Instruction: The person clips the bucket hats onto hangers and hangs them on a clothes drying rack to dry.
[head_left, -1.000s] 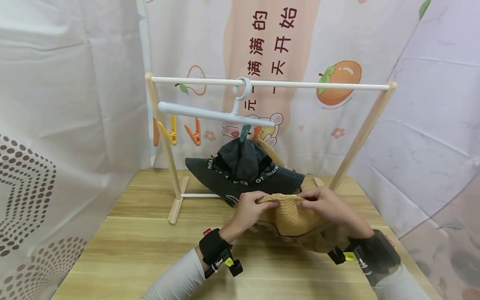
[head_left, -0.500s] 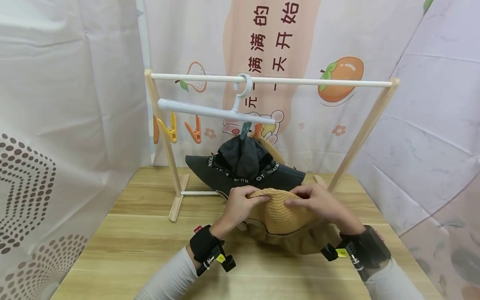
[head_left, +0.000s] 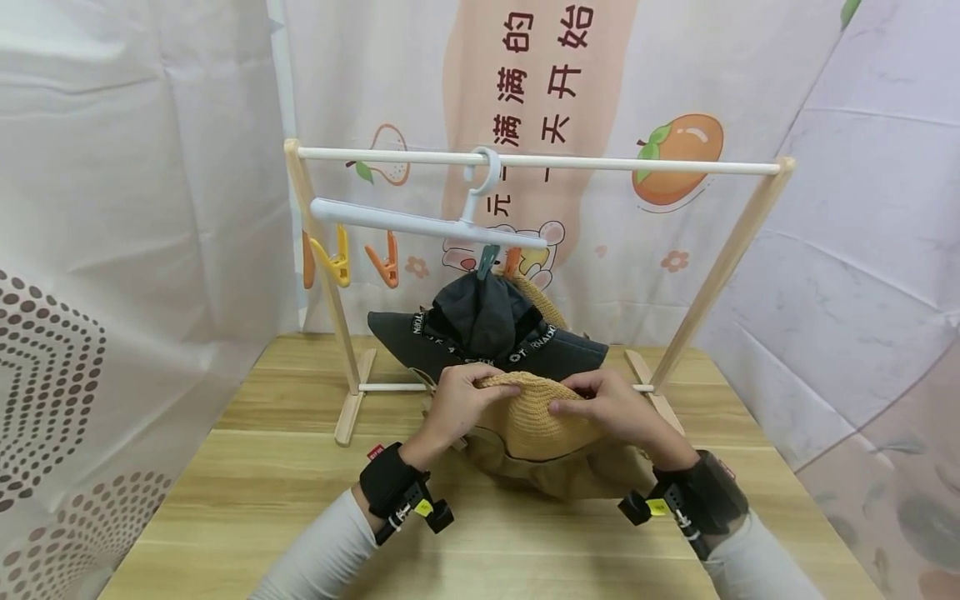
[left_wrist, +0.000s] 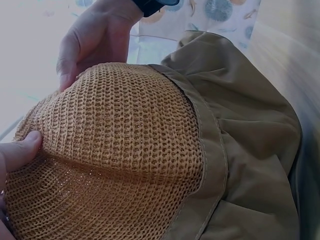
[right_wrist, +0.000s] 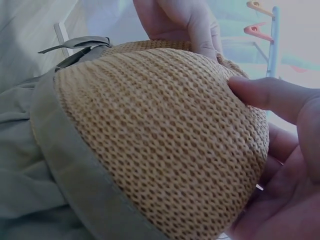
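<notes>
A hat with a tan knitted section (head_left: 543,425) and khaki fabric (head_left: 558,482) attached along its edge is held up over the table. My left hand (head_left: 453,408) pinches the knit's upper edge, with its thumb (left_wrist: 22,149) on the near face. On the other side of the same edge, my right hand (head_left: 626,410) pinches it, thumb (right_wrist: 270,95) pressed on the mesh. Fingers behind the knit are partly hidden. Just beyond hangs a dark bucket hat (head_left: 478,317) with white lettering, gripped by a green clip (head_left: 487,261).
A pale blue hanger (head_left: 420,225) hangs from the white bar of a wooden rack (head_left: 720,275). Its yellow clip (head_left: 339,260) and an orange clip (head_left: 385,262) dangle at left. Another orange clip (head_left: 513,261) holds a tan knitted piece (head_left: 542,302) behind the dark hat.
Both hands have moved left with the knitted hat, and slightly up and away, staying on its edge. The rack, hanger and dark hat look unchanged.
</notes>
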